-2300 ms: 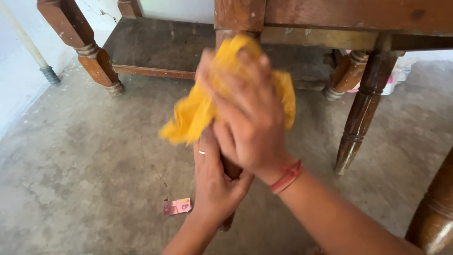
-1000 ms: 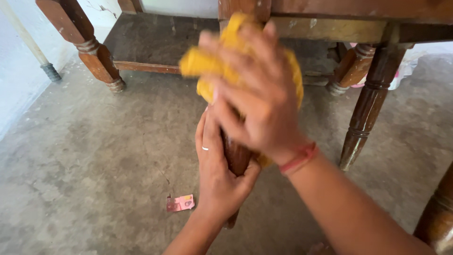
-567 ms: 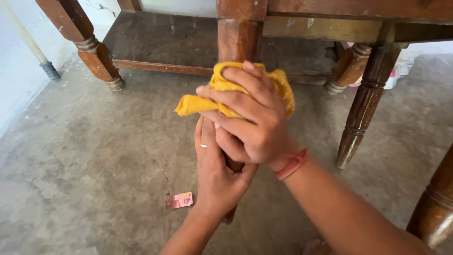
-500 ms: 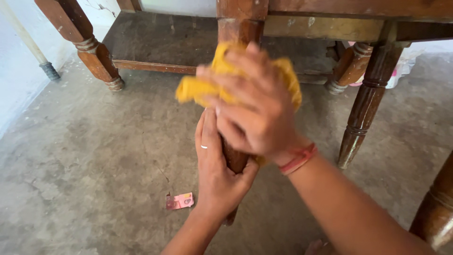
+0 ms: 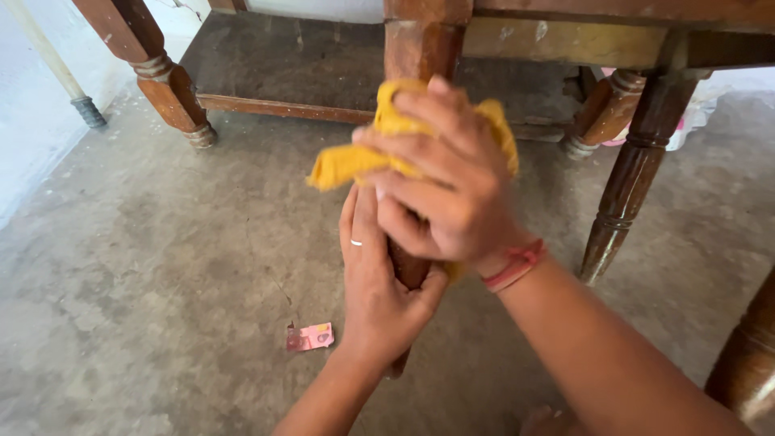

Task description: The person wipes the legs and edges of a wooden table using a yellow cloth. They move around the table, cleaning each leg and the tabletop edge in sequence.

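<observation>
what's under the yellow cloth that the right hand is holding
The yellow cloth is pressed by the right hand against a wooden table leg, gripped lower by the left hand. The covered wood is hidden.

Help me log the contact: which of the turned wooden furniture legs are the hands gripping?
The middle brown turned wooden leg: the left hand clasps it, the right hand presses a yellow cloth on it. The others stand untouched.

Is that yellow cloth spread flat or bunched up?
Bunched up: the yellow cloth is crumpled under the right hand against the brown wooden leg.
</observation>
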